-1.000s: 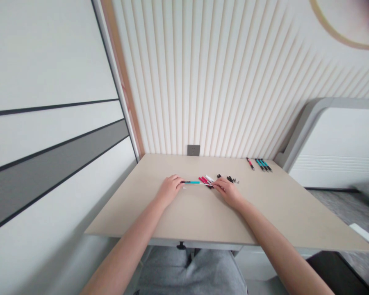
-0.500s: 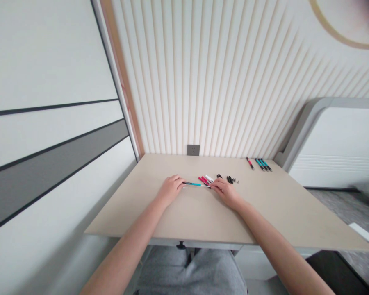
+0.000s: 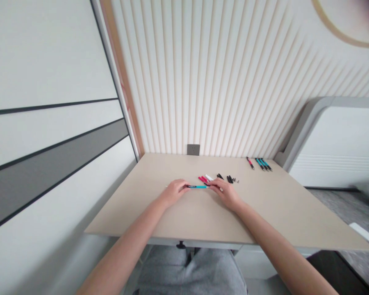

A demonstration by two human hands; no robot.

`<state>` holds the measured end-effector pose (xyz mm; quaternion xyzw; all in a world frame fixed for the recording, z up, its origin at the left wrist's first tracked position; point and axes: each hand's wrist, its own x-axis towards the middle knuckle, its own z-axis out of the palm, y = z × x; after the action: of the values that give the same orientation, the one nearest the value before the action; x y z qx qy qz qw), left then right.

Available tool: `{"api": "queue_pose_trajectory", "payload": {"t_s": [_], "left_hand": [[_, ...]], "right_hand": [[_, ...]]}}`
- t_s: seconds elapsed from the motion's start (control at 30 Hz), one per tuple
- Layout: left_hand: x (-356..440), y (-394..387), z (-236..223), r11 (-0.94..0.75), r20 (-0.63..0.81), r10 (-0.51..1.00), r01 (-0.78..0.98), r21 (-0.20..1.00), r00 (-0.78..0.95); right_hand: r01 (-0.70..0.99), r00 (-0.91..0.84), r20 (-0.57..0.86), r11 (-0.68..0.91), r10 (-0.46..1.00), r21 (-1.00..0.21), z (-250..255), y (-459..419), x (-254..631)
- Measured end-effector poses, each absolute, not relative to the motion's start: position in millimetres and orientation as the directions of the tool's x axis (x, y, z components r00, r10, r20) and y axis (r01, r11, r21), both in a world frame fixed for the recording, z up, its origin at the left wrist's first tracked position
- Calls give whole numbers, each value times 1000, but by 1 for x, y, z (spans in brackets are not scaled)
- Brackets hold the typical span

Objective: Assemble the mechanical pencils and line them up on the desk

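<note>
Left hand (image 3: 175, 191): pinched tight at the fingertips on the dark end of the blue barrel (image 3: 200, 187), mid-frame.
Right hand (image 3: 224, 191): closed finely around the white rod (image 3: 208, 187) at the barrel's right end.
Blue barrel: slim, straight, nearly level, spanning both grips over the smooth beige desk (image 3: 203, 217); cannot tell whether touching it.
White rod: far less in view than half a second ago.
Gap between the hands: narrower than before, with the left hand shifted rightward.
Pink barrels (image 3: 201, 179): slanting side by side just beyond the right fingertips, next to a white barrel (image 3: 209, 178).
Black parts (image 3: 230, 179): short, tube-like, right of center, beside tiny gray pieces (image 3: 238, 181), too small to make out.
Red pen (image 3: 250, 163): apart, toward the desk's far right.
Blue pens (image 3: 266, 164): in a close, slanted row with black ends.
Wall socket (image 3: 193, 150): flat, dark gray, rectangular.
Wall (image 3: 184, 82): cream, with rounded vertical ribs.
</note>
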<state>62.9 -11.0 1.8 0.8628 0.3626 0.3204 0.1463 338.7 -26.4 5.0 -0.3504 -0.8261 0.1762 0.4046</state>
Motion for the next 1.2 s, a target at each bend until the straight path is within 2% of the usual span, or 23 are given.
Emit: {"api": "queue_pose_trajectory", "payload": {"t_s": [0.13, 0.47, 0.7, 0.8, 0.93, 1.07, 1.2], "left_hand": [[67, -14, 4, -721, 465, 693, 550, 422, 552], [68, -16, 8, -695, 491, 717, 558, 453, 494], [68, -14, 8, -683, 451, 726, 625, 378, 519], [66, -12, 8, -624, 468, 773, 651, 433, 428], [60, -8, 6, -524, 488, 835, 633, 569, 253], [58, -5, 4, -506, 479, 849, 604, 616, 223], [59, -5, 3, -569, 493, 814, 598, 565, 308]], "right_hand": [[468, -394, 520, 653, 757, -596, 1, -23, 338], [458, -459, 533, 703, 711, -544, 7, -28, 336], [466, -433, 568, 713, 700, -523, 7, -28, 335], [494, -385, 579, 690, 719, -528, 6, -25, 338], [558, -302, 579, 633, 757, -537, 4, -21, 343], [571, -458, 529, 692, 714, -441, -1, -20, 341], [601, -588, 468, 743, 660, -294, -4, -23, 336]]}}
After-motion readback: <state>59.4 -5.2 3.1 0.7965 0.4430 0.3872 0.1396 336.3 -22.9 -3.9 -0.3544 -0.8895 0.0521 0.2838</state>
